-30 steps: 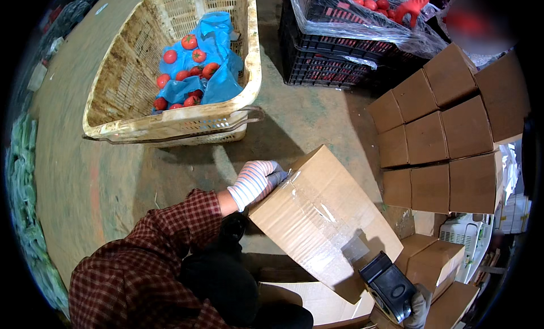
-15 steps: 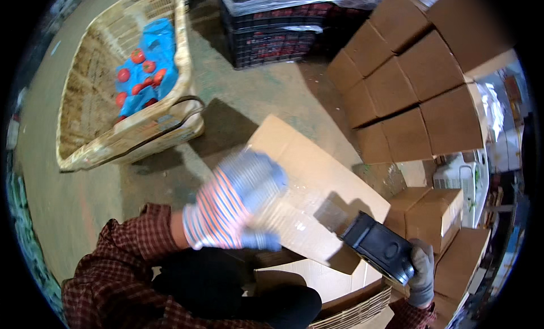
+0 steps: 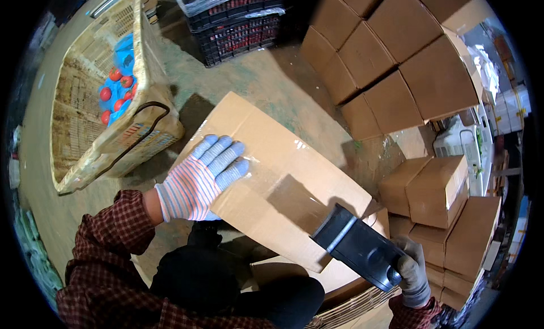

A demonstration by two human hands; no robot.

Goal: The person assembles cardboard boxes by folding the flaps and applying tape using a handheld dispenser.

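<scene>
A brown cardboard box (image 3: 272, 153) lies slanting in front of me, its flat face turned up. My left hand (image 3: 205, 175), in a striped glove with grey-blue fingers, rests on its left part with the fingers stretched out. My right hand (image 3: 412, 271), in a grey glove, is closed round the rear end of a black tape dispenser (image 3: 362, 247). The front of that dispenser, crossed by a pale strip, is over the box's right end and throws a shadow on the cardboard. Whether it touches the box I cannot tell.
A dirty cream plastic crate (image 3: 153, 82) with tomatoes (image 3: 126, 81) on blue plastic stands at the left. Black crates (image 3: 238, 37) are at the back. Stacked cardboard boxes (image 3: 391, 63) rise at the right, with smaller boxes (image 3: 436, 187) nearer. Flattened cardboard (image 3: 354, 306) lies below.
My left hand has moved left and settled flat on the box, no longer blurred. The dispenser in my right hand has shifted slightly left and down. The whole view has shifted a little.
</scene>
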